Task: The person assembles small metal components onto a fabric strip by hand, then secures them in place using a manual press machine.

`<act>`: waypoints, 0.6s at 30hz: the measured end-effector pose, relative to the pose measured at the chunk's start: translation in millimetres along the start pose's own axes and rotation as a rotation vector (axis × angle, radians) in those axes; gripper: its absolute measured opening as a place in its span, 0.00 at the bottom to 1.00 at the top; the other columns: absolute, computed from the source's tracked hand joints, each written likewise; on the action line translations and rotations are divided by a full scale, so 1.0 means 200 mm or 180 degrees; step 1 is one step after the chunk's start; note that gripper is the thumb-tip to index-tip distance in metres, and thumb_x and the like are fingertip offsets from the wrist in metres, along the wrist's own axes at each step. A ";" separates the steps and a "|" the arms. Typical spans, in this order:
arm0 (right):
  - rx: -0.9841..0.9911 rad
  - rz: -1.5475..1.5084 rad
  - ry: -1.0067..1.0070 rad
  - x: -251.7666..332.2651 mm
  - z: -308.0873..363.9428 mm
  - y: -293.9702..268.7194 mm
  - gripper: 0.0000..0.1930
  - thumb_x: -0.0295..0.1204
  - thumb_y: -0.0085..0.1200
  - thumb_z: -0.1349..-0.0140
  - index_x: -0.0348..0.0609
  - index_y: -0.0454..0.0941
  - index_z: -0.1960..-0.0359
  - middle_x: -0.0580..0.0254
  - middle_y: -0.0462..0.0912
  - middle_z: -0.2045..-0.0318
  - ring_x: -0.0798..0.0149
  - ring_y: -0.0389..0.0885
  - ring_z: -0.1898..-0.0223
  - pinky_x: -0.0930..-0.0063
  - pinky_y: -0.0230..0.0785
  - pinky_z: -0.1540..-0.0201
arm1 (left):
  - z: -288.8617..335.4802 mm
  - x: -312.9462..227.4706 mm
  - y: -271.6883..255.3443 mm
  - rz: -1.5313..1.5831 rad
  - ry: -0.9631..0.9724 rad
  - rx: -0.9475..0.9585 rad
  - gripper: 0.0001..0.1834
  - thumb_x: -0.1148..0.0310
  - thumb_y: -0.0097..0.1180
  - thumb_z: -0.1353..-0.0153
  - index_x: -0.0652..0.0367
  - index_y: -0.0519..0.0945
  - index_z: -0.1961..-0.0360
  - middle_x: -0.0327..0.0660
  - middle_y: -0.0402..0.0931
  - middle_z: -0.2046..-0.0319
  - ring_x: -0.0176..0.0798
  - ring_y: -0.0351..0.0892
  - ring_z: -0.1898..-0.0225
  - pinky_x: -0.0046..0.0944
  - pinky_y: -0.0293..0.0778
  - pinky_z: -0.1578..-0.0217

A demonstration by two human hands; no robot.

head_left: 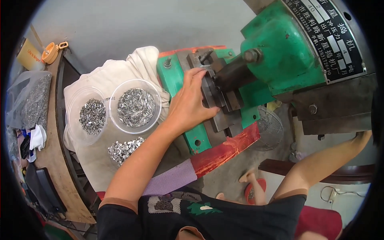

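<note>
My left hand (188, 102) reaches over the steel die block (218, 120) on the bed of a green punch press (280, 48). Its fingers and thumb are spread apart, their tips against the near side of the die. A dark punch ram (236, 74) comes down at a slant onto the block, just right of the fingertips. Any small part under those fingertips is too hidden to make out. On the far right, my right hand (363, 137) is raised beside the press, its fingers out of sight behind the machine's dark edge.
Left of the press, a clear tub (159, 108) holds shiny thin metal pieces, and another tub (69, 120) holds small bits. A loose metal pile (125, 150) lies on the cloth (94, 162). Below are a fan (270, 128) and a red basin (262, 185) by someone's foot.
</note>
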State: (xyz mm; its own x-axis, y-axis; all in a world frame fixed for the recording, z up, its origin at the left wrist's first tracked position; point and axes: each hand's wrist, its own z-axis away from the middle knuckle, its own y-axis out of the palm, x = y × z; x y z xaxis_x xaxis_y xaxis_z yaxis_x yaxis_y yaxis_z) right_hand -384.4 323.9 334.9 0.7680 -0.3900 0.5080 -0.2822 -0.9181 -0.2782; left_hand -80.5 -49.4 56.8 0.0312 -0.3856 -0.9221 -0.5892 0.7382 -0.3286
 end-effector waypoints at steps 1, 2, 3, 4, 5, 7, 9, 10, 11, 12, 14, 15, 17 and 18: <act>0.0014 0.0018 0.0050 0.01 -0.02 0.00 0.21 0.36 0.55 0.33 0.30 0.75 0.47 0.50 0.80 0.54 0.58 0.81 0.58 0.65 0.78 0.56 | -0.01 0.00 -0.01 -0.0003 -0.0036 0.0024 0.50 0.64 0.75 0.59 0.66 0.61 0.35 0.47 0.57 0.36 0.48 0.78 0.59 0.46 0.77 0.57; 0.0028 0.0038 0.0103 0.02 -0.04 -0.01 0.20 0.36 0.55 0.33 0.30 0.75 0.47 0.49 0.80 0.53 0.57 0.81 0.58 0.65 0.78 0.56 | -0.01 -0.01 -0.01 -0.0006 -0.0074 0.0051 0.51 0.64 0.75 0.59 0.66 0.61 0.35 0.47 0.57 0.36 0.48 0.78 0.58 0.46 0.77 0.57; 0.0040 0.0059 0.0153 0.03 -0.05 -0.01 0.20 0.36 0.55 0.33 0.30 0.75 0.47 0.49 0.80 0.53 0.57 0.82 0.58 0.65 0.78 0.56 | -0.01 0.00 0.00 0.0003 -0.0076 0.0055 0.51 0.64 0.75 0.59 0.66 0.61 0.35 0.47 0.57 0.36 0.48 0.78 0.58 0.46 0.77 0.57; 0.0047 0.0066 0.0214 0.03 -0.07 -0.01 0.20 0.36 0.55 0.33 0.30 0.75 0.47 0.49 0.80 0.53 0.57 0.82 0.57 0.65 0.78 0.56 | -0.01 0.02 0.02 -0.0054 0.0015 -0.0047 0.52 0.65 0.76 0.61 0.65 0.61 0.35 0.46 0.59 0.38 0.44 0.76 0.62 0.42 0.77 0.59; 0.0051 0.0076 0.0271 0.03 -0.08 -0.01 0.20 0.36 0.55 0.32 0.31 0.75 0.47 0.49 0.80 0.53 0.56 0.82 0.57 0.64 0.78 0.55 | -0.01 0.02 0.03 -0.0108 0.0110 -0.0148 0.54 0.67 0.78 0.63 0.64 0.61 0.34 0.46 0.60 0.40 0.39 0.73 0.65 0.38 0.76 0.60; -0.0538 -0.0289 0.0018 -0.03 0.09 0.10 0.20 0.37 0.51 0.30 0.30 0.75 0.47 0.47 0.81 0.51 0.56 0.82 0.57 0.63 0.78 0.54 | -0.01 -0.01 0.02 -0.0227 0.0011 -0.0069 0.52 0.64 0.76 0.61 0.67 0.61 0.36 0.47 0.58 0.38 0.46 0.76 0.58 0.44 0.77 0.57; -0.0892 0.0456 -0.0993 -0.09 0.34 0.28 0.19 0.36 0.47 0.27 0.30 0.75 0.47 0.47 0.81 0.51 0.56 0.82 0.55 0.62 0.79 0.54 | -0.02 -0.03 0.02 -0.0335 -0.0072 -0.0020 0.50 0.62 0.75 0.59 0.70 0.61 0.37 0.49 0.57 0.36 0.53 0.78 0.51 0.49 0.77 0.54; -0.0929 0.0086 -0.1055 -0.12 0.39 0.30 0.19 0.35 0.49 0.29 0.30 0.74 0.45 0.48 0.80 0.50 0.56 0.81 0.54 0.63 0.77 0.52 | -0.02 -0.04 0.02 -0.0396 -0.0107 0.0015 0.51 0.62 0.74 0.61 0.70 0.61 0.38 0.49 0.58 0.36 0.55 0.78 0.50 0.50 0.77 0.53; -0.0966 -0.0282 -0.1113 -0.12 0.41 0.31 0.20 0.33 0.51 0.30 0.30 0.72 0.42 0.48 0.79 0.49 0.57 0.80 0.52 0.65 0.75 0.49 | -0.02 -0.05 0.02 -0.0460 -0.0140 0.0054 0.51 0.62 0.74 0.62 0.71 0.62 0.38 0.50 0.58 0.37 0.56 0.78 0.49 0.50 0.77 0.53; -0.1000 -0.0277 -0.1111 -0.10 0.39 0.28 0.20 0.33 0.51 0.30 0.30 0.72 0.42 0.48 0.79 0.49 0.57 0.80 0.52 0.65 0.75 0.49 | -0.04 -0.07 0.03 -0.0475 -0.0110 0.0063 0.51 0.62 0.74 0.62 0.71 0.62 0.38 0.50 0.58 0.37 0.56 0.78 0.49 0.50 0.77 0.53; -0.0585 -0.0802 0.0172 0.09 0.36 0.29 0.21 0.35 0.50 0.28 0.32 0.70 0.41 0.50 0.79 0.48 0.60 0.79 0.50 0.67 0.72 0.46 | -0.04 -0.07 0.00 -0.0737 -0.0087 -0.0091 0.51 0.61 0.74 0.65 0.70 0.63 0.40 0.50 0.60 0.39 0.58 0.77 0.49 0.51 0.77 0.53; -0.0627 -0.0805 0.0197 0.10 0.31 0.26 0.21 0.35 0.50 0.28 0.32 0.70 0.41 0.50 0.79 0.48 0.60 0.79 0.50 0.67 0.72 0.46 | -0.04 -0.07 0.00 -0.0772 -0.0062 -0.0068 0.51 0.61 0.74 0.65 0.70 0.63 0.40 0.50 0.60 0.39 0.58 0.77 0.49 0.51 0.77 0.53; -0.0226 -0.0445 0.0203 0.09 0.18 0.19 0.22 0.37 0.48 0.26 0.33 0.69 0.40 0.52 0.79 0.48 0.61 0.79 0.50 0.68 0.72 0.47 | -0.03 -0.06 0.00 -0.0821 0.0037 -0.0225 0.50 0.61 0.73 0.67 0.69 0.63 0.41 0.51 0.61 0.40 0.59 0.77 0.49 0.52 0.77 0.53; -0.0275 -0.0445 0.0226 0.11 0.14 0.17 0.22 0.37 0.48 0.26 0.33 0.69 0.40 0.52 0.79 0.48 0.61 0.79 0.50 0.68 0.72 0.47 | -0.02 -0.06 0.00 -0.0851 0.0073 -0.0199 0.50 0.61 0.73 0.67 0.69 0.63 0.41 0.51 0.61 0.40 0.59 0.77 0.49 0.52 0.77 0.53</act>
State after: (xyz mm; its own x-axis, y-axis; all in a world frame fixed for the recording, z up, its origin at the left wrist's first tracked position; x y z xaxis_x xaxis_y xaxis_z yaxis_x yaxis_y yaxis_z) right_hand -361.5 286.8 313.7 0.7615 -0.2593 0.5941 -0.2262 -0.9652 -0.1314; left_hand -84.1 -46.5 69.2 0.1743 -0.5752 -0.7992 -0.6112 0.5732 -0.5458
